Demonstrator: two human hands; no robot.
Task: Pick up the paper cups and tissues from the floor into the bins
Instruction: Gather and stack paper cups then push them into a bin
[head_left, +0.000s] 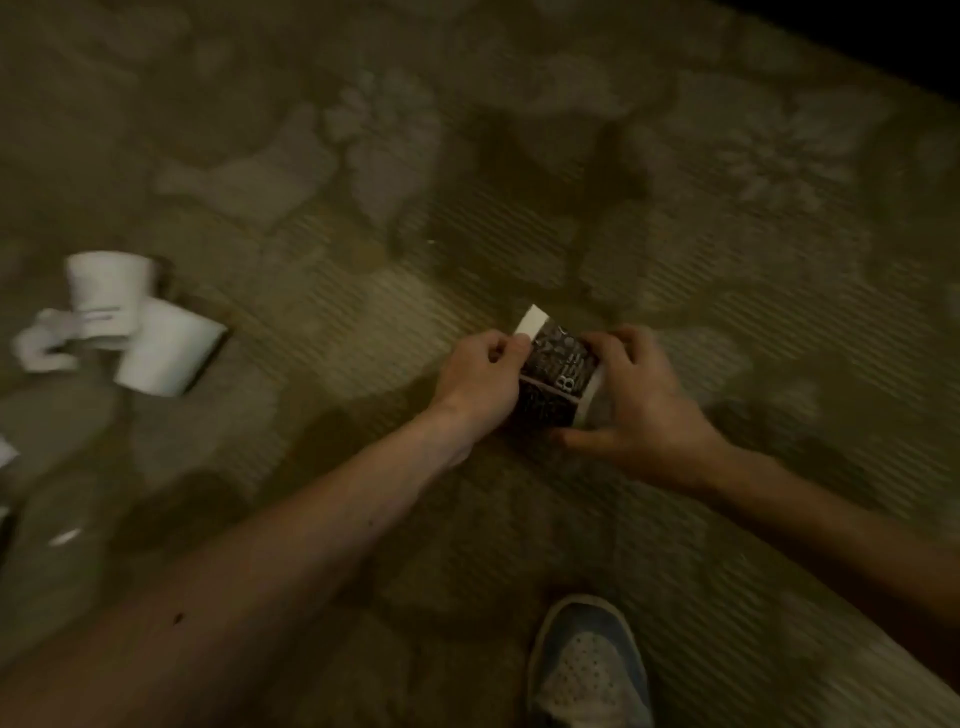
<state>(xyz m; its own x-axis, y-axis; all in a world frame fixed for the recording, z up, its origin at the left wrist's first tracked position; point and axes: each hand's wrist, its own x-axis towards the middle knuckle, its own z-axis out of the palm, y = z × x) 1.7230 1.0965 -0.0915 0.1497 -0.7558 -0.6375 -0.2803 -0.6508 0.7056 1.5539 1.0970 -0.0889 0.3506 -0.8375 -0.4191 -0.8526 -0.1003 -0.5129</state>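
A dark printed paper cup (558, 376) is held low over the patterned carpet between both hands. My left hand (480, 376) pinches its left side, where a white edge sticks up. My right hand (636, 400) curls round its right side and its pale rim. Two white paper cups lie on their sides at the left: one (106, 291) farther back, the other (166, 345) touching it in front. A crumpled white tissue (41, 345) lies just left of them. No bin is in view.
The floor is a dim olive carpet (519, 156) with a floral pattern. My shoe (589, 670) stands at the bottom centre. Small white scraps (5, 452) lie at the far left edge. The frame is blurred by motion.
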